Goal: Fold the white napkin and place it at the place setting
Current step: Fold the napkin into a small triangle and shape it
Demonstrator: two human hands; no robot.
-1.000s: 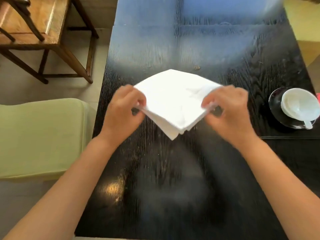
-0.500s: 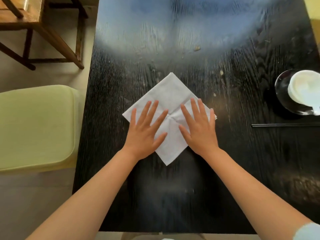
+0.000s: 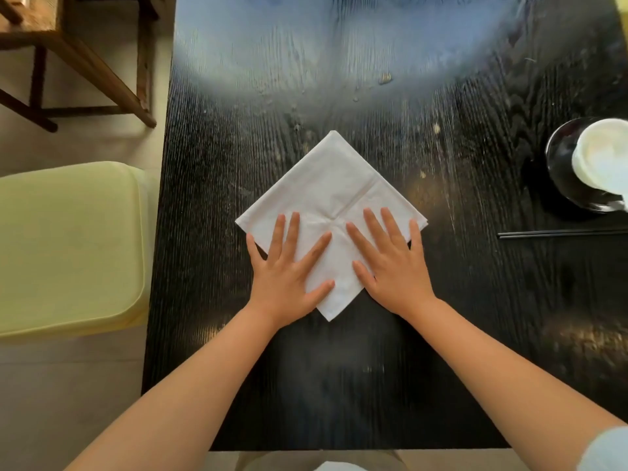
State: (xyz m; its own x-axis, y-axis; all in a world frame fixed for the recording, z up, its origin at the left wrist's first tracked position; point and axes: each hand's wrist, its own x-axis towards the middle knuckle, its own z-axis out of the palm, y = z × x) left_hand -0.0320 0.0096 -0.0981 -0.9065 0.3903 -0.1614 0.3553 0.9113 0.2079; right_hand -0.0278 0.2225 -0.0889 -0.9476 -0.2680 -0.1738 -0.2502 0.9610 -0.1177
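Observation:
The white napkin [image 3: 334, 185] lies flat on the black table [image 3: 339, 385] as a folded square turned like a diamond, with crease lines crossing at its middle. My left hand [image 3: 289, 273] presses flat on its lower left part, fingers spread. My right hand [image 3: 390, 263] presses flat on its lower right part, fingers spread too. The napkin's near corner shows between my wrists. The place setting is at the right edge: a white cup [image 3: 603, 161] on a dark saucer [image 3: 560, 171], and black chopsticks [image 3: 560, 233].
A pale green cushioned seat [image 3: 68, 246] stands against the table's left side. A wooden chair [image 3: 85, 62] is on the floor at the upper left. Small crumbs [image 3: 385, 78] lie on the far part of the table.
A second ago both hands held the napkin up by its side corners. It now lies flat on the table, and both palms have slid a little toward me on it.

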